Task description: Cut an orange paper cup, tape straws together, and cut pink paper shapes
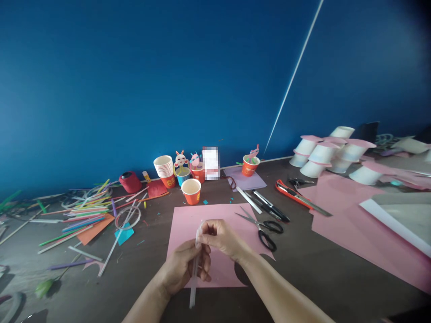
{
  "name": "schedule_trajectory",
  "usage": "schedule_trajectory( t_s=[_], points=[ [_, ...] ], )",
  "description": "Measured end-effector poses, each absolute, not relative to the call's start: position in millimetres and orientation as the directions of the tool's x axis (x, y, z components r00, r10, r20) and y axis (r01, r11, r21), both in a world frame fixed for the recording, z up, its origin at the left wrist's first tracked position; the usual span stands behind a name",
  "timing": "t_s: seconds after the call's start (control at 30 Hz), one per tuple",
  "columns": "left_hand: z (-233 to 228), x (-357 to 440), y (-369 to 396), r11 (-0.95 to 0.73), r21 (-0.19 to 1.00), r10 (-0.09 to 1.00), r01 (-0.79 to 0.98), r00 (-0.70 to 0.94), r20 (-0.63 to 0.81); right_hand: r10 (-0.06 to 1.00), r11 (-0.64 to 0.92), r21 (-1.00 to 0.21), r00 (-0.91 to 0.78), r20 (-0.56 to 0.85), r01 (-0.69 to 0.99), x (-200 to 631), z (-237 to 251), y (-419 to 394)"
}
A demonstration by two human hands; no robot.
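Two bare hands meet over a pink paper sheet (182, 220), and from where I stand both have hold of a pale translucent straw (193, 294). The left hand (183, 262) has its fingers curled about the middle, while the right hand (220, 236) pinches the upper end in its fingers; the lower end pokes out below the left fingers, past the sheet's near edge. Whether it is one straw or two laid together I can't make out. It looks next to weightless, thin-walled and springy, probably a bit slick, and I'd expect it to crease if squeezed hard; a light pinch near the end, with a loose grip at mid-length, should suit it. To the right of the fingers lie black-handled scissors (259, 223), an orange paper cup (191, 198) stands beyond the fingers, and many loose straws (90, 213) sprawl well to their left across the dark counter (141, 269).
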State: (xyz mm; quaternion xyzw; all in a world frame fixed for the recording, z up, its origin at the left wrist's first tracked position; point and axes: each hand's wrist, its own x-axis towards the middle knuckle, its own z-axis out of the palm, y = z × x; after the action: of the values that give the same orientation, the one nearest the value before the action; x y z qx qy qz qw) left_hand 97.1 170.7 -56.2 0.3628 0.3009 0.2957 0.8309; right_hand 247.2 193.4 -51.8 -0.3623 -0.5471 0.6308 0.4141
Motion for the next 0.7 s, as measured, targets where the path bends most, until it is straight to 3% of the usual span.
schedule_trajectory(
  t_s=[0.53, 0.7],
  points=[
    [-48.8, 95.6, 172.1, 0.615, 0.765, 0.641, -0.191, 0.686, -0.344, 0.931, -0.1, -0.99, -0.36, -0.057, -0.1, 243.6, -45.0, 190.6],
    [-41.4, 93.1, 176.7, 0.592, 0.776, 0.696, -0.217, 0.624, -0.356, 0.958, -0.096, -0.993, -0.276, -0.072, -0.073, 247.2, -40.5, 193.3]
  ],
)
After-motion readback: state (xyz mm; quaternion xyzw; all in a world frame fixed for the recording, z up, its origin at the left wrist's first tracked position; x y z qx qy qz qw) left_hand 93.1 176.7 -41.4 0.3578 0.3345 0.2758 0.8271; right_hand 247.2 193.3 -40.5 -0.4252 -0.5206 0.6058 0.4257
